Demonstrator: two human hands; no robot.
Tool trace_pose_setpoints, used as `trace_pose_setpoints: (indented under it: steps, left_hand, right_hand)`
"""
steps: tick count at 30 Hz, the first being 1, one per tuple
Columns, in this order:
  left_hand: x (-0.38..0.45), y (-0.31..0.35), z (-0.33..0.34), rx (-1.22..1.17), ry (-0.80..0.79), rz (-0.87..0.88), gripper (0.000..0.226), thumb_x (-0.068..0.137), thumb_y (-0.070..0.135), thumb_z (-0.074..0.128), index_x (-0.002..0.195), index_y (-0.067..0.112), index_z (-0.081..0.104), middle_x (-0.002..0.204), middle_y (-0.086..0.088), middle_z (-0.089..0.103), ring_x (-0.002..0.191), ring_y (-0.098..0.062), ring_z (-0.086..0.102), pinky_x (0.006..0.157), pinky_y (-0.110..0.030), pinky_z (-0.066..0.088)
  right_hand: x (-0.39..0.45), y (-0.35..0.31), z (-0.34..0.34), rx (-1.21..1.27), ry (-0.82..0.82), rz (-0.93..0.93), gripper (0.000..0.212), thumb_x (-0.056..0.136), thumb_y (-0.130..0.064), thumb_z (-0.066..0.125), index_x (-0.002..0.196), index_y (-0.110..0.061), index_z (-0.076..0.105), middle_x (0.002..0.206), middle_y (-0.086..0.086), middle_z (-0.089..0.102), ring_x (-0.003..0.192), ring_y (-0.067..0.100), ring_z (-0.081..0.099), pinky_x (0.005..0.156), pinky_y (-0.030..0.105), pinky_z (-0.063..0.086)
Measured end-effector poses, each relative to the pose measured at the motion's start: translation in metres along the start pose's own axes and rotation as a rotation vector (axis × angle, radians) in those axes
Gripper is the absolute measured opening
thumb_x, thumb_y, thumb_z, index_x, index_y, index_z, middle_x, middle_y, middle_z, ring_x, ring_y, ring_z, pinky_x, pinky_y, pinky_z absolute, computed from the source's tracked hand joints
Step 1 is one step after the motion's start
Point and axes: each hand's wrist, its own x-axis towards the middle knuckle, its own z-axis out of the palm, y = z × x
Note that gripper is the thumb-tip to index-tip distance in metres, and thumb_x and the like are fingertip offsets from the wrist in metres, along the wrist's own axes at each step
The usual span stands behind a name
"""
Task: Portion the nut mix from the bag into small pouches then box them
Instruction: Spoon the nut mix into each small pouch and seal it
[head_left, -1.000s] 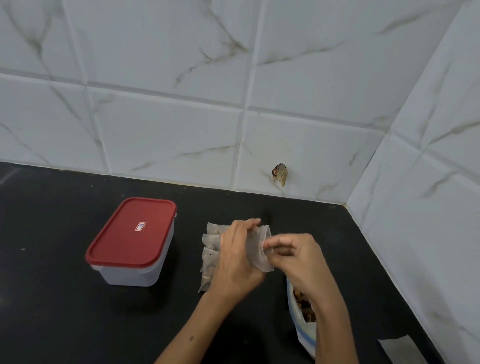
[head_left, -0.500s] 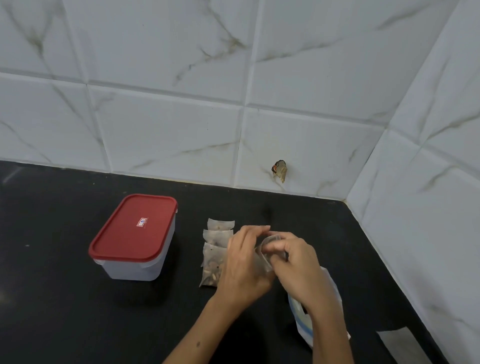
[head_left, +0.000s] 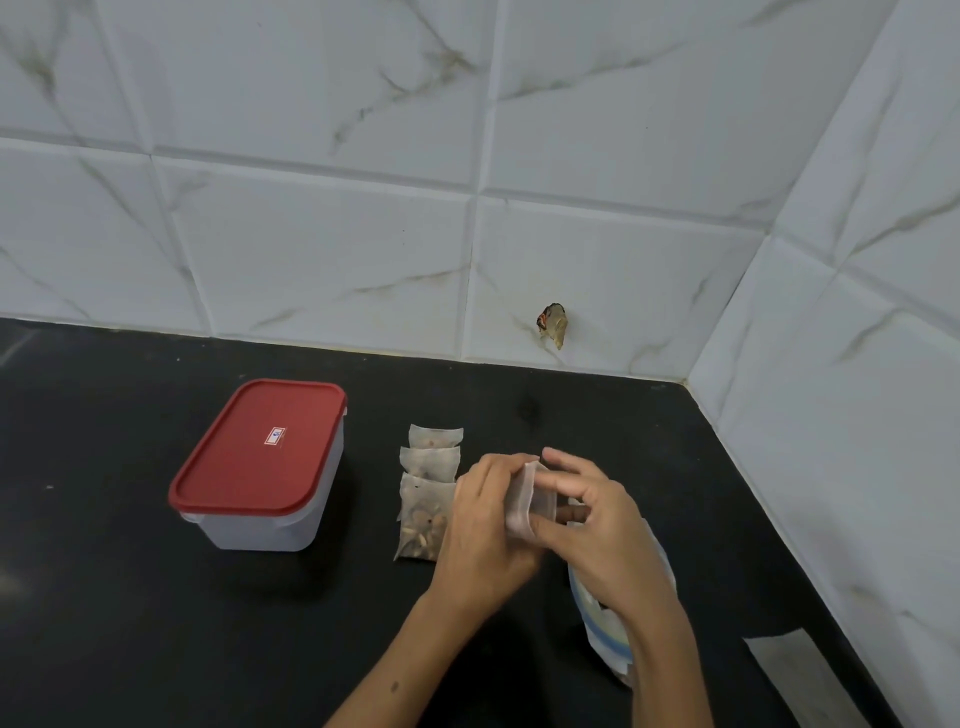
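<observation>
Pouch (head_left: 530, 499) is held above the tabletop (head_left: 130, 597); left hand (head_left: 483, 535) fingers grip one side, right hand (head_left: 597, 525) fingers pinch its mouth. Better spread the mouth wide over the bag (head_left: 608, 623) before filling.

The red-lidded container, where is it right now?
Head view: the red-lidded container stands closed on the black counter, left of the filled pouches, clear of both hands.

Left hand (head_left: 485, 525), right hand (head_left: 597, 525): fingers pinching.

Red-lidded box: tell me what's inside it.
Cannot tell. The red lid sits closed on the box, and nothing shows through its cloudy walls. Three filled pouches lie outside, beside it.
</observation>
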Motion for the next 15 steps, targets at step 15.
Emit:
trace_pose_setpoints:
  steps: [15]
  left_hand:
    - [0.014, 0.004, 0.007, -0.091, 0.113, -0.113, 0.04, 0.074, 0.019, 0.072, 0.111, 0.013, 0.059, 0.097, 0.005, 0.064, 0.089, -0.008, 0.062, 0.077, -0.029, 0.054]
  right_hand:
    - [0.009, -0.025, -0.002, -0.32, -0.014, 0.002, 0.028, 0.084, -0.032, 0.066, 0.11, -0.04, 0.067, 0.152, -0.007, 0.03, 0.139, 0.014, 0.029, 0.11, 0.041, 0.032]
